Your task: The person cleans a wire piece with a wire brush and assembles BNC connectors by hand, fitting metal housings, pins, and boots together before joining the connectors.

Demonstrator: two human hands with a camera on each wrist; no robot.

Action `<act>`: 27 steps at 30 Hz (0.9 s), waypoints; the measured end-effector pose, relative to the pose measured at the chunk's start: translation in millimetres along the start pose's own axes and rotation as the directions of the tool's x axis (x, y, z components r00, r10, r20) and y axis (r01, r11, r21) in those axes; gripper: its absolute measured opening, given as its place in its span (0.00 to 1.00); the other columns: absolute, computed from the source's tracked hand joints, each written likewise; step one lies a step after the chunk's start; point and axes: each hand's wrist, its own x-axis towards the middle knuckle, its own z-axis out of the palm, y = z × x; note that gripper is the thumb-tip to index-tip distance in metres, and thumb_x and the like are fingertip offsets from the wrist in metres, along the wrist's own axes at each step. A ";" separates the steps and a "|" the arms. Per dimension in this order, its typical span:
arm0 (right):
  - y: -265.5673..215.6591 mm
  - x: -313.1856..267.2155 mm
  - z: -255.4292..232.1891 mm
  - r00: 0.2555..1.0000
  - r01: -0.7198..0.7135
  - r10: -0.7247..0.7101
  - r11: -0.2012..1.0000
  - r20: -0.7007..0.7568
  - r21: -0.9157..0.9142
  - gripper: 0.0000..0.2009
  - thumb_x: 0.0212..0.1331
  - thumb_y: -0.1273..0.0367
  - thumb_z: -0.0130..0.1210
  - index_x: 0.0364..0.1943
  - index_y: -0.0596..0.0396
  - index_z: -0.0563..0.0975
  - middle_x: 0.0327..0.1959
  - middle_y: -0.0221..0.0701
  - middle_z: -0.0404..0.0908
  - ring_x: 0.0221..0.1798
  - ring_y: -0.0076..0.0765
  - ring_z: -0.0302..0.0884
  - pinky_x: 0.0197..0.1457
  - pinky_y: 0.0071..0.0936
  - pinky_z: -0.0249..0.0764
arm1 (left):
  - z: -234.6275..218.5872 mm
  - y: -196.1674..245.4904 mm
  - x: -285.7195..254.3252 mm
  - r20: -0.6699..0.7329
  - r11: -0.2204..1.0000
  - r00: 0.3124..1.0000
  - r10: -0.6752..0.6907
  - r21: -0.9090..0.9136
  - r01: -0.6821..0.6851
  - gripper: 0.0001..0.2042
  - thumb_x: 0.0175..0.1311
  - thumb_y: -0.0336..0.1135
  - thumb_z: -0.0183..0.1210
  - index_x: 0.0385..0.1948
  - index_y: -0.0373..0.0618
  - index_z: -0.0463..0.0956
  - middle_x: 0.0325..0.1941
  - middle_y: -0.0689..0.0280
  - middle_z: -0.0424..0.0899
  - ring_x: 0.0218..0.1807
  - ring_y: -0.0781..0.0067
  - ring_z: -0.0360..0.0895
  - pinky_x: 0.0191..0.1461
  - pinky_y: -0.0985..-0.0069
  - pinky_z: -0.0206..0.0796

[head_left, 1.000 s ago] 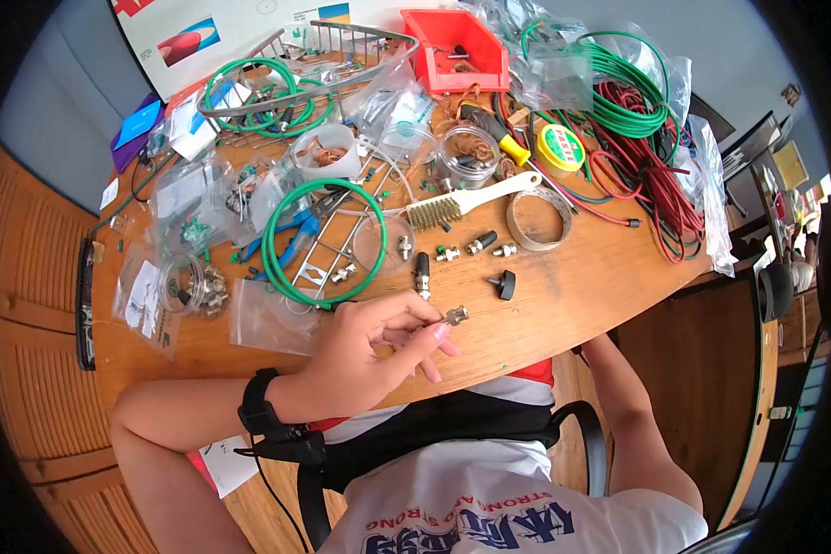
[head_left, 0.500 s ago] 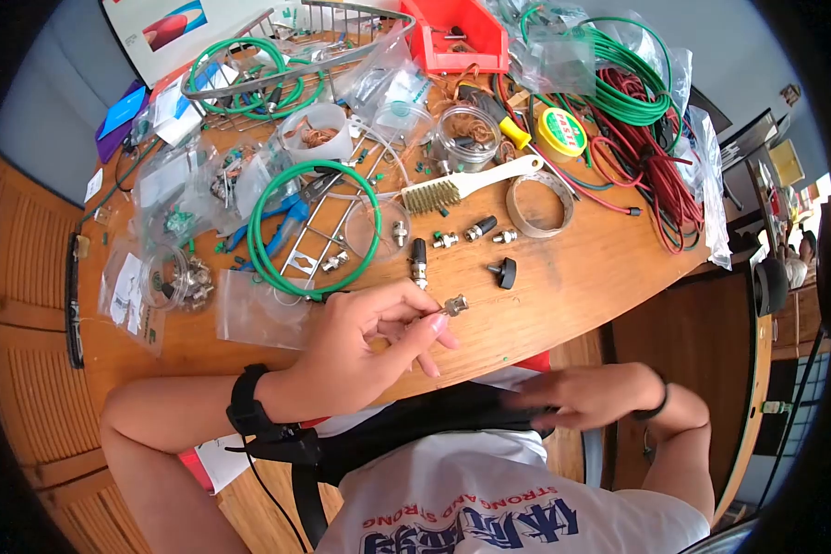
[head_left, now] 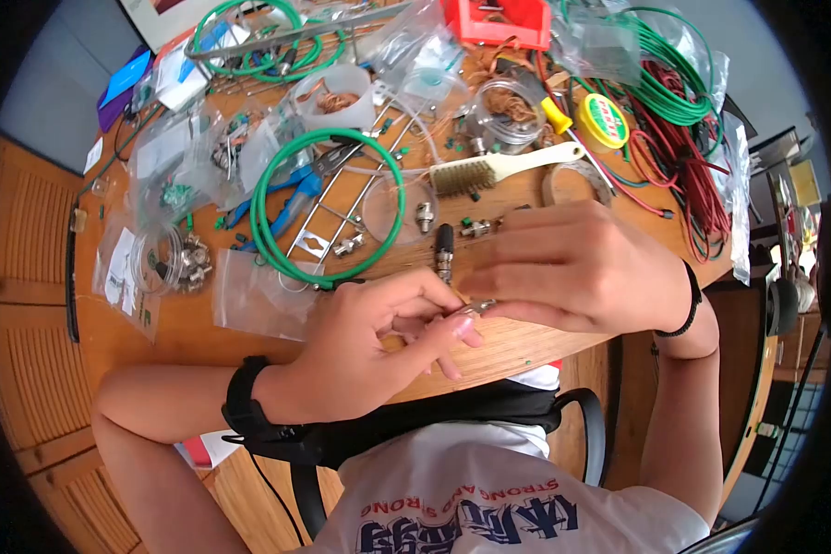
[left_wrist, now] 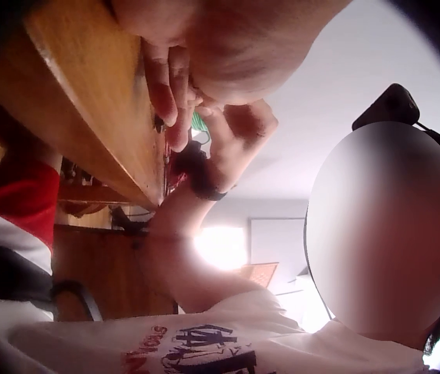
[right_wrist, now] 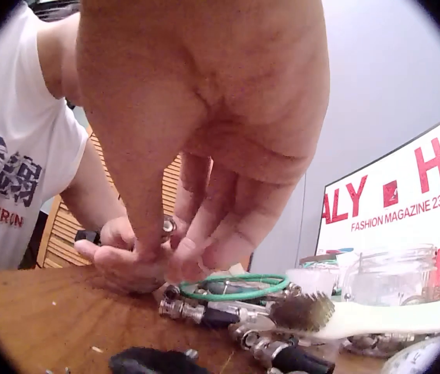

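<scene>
You have a small metal connector [head_left: 479, 307] at the fingertips of your left hand [head_left: 379, 337], pinched between thumb and forefinger, its bright end pointing toward your right hand [head_left: 572, 272]. Your right thumb and fingers reach in from the other side and meet that end; I cannot tell from these views whether they clamp it or only touch it. In the right wrist view the connector's round metal face shows between your right thumb and fingers. The piece is above the near part of the wooden table [head_left: 545, 342], close to its front edge. Just beyond your fingertips lies a black-ended connector [head_left: 444, 251], and farther back a wire brush [head_left: 508, 166] with a pale handle. Left of these, a green cable loop [head_left: 328, 135] lies partly over blue-handled pliers [head_left: 295, 198], with a clear plastic bag [head_left: 258, 295] near your left hand. Toward the back you have a jar of copper strands [head_left: 508, 115], a yellow tin [head_left: 603, 122] and a red bin [head_left: 500, 35]; red cable [head_left: 702, 194] is bundled at the right. Slatted wooden doors [head_left: 28, 314] stand to your left, and a printed white board [right_wrist: 395, 187] rises behind the table.
</scene>
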 end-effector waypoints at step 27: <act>17.7 -3.6 22.3 0.970 0.001 -0.030 0.993 -0.242 -0.121 0.16 0.52 0.64 0.71 0.40 0.60 0.84 0.29 0.33 0.80 0.29 0.39 0.78 0.29 0.33 0.70 | -2.5 -8.5 2.7 0.036 0.994 0.995 0.090 -0.061 -0.088 0.09 0.83 0.29 0.46 0.56 0.35 0.66 0.51 0.50 0.85 0.44 0.61 0.91 0.34 0.80 0.77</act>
